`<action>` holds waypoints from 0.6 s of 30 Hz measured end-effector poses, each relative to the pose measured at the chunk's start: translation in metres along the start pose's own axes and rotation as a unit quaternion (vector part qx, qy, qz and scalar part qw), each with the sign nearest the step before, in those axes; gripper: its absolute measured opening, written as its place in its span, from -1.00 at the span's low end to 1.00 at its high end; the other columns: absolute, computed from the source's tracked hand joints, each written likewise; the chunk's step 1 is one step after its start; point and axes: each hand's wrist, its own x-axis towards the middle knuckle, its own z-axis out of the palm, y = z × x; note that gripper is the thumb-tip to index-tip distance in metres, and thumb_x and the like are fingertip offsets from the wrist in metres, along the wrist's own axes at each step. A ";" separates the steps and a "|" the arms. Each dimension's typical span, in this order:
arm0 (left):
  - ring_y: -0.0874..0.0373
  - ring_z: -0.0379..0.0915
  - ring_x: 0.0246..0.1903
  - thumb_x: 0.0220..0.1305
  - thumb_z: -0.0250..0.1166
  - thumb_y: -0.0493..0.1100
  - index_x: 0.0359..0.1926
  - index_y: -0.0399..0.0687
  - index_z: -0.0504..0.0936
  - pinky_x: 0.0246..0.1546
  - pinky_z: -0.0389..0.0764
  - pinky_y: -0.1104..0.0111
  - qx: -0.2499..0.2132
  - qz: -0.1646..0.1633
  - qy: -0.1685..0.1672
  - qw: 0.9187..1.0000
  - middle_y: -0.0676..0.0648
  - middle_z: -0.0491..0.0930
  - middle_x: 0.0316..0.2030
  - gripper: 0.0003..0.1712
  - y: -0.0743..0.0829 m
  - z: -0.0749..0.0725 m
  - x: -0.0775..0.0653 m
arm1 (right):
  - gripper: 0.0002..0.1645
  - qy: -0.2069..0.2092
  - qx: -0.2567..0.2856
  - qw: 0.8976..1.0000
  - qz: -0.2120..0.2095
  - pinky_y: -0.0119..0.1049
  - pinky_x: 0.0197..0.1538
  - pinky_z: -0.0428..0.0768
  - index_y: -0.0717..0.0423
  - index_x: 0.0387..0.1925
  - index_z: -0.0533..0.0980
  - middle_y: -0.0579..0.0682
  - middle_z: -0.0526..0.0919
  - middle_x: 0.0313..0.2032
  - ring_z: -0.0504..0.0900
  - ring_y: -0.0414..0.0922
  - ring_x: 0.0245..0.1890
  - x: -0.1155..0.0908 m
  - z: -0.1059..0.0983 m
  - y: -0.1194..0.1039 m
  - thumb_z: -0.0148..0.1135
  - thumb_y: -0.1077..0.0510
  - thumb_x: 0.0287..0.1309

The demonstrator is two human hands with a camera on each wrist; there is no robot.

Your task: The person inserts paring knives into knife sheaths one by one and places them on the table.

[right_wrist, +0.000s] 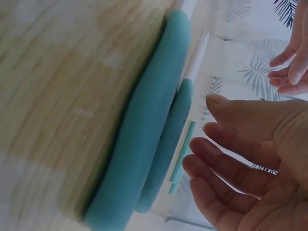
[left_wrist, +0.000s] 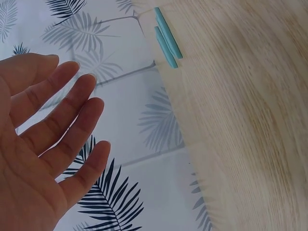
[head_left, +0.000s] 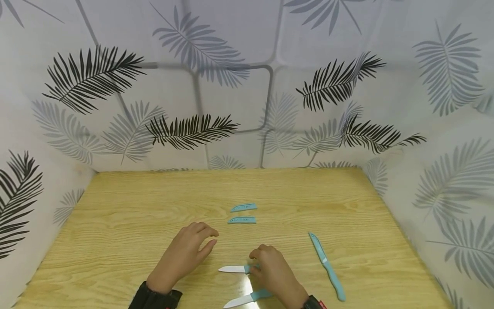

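Observation:
My left hand (head_left: 189, 248) hovers over the table left of centre, fingers relaxed and holding nothing, as its palm (left_wrist: 33, 168) in the left wrist view confirms. My right hand (head_left: 275, 271) is over the handles of two bare paring knives with white blades. The farther knife (head_left: 233, 269) is partly covered by that hand; the nearer knife (head_left: 239, 301) lies below it, its handle end hidden. In the right wrist view the loosely bent fingers (right_wrist: 226, 163) appear apart from the nearer handle (right_wrist: 144, 125) and the farther handle (right_wrist: 168, 144).
Two blue blade sheaths, a farther one (head_left: 244, 207) and a nearer one (head_left: 242, 220), lie side by side beyond the hands. A third blue knife (head_left: 327, 266), its blade covered by a sheath, lies at the right. Leaf-patterned cloth (head_left: 239, 98) surrounds the wooden table (head_left: 146, 201).

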 end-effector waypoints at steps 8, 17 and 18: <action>0.20 0.46 -0.22 0.18 0.29 -0.13 -0.20 0.01 0.64 -0.25 0.53 0.30 -0.003 -0.003 0.010 1.000 0.10 0.55 -0.26 -0.85 -0.005 -0.001 -0.005 | -0.73 -0.011 0.009 1.000 0.002 -0.48 -0.29 0.53 0.21 -0.32 0.62 -0.01 0.60 -0.36 0.54 -0.18 -0.37 -0.001 0.005 0.003 0.43 0.20 -0.15; 0.21 0.47 -0.24 0.17 0.30 -0.14 -0.21 0.02 0.65 -0.26 0.53 0.32 -0.013 0.001 0.015 1.000 0.11 0.56 -0.26 -0.85 -0.006 0.002 -0.006 | -0.77 -0.027 0.009 1.000 0.001 -0.50 -0.32 0.50 0.17 -0.36 0.62 -0.08 0.56 -0.41 0.49 -0.23 -0.41 -0.002 0.010 0.006 0.44 0.22 -0.16; 0.22 0.47 -0.24 0.17 0.30 -0.14 -0.21 0.02 0.65 -0.26 0.53 0.32 -0.012 0.001 0.013 1.000 0.10 0.56 -0.26 -0.85 -0.005 0.002 -0.006 | -0.78 -0.027 0.008 1.000 0.001 -0.50 -0.32 0.50 0.18 -0.36 0.62 -0.07 0.56 -0.41 0.49 -0.23 -0.41 -0.002 0.011 0.006 0.44 0.23 -0.16</action>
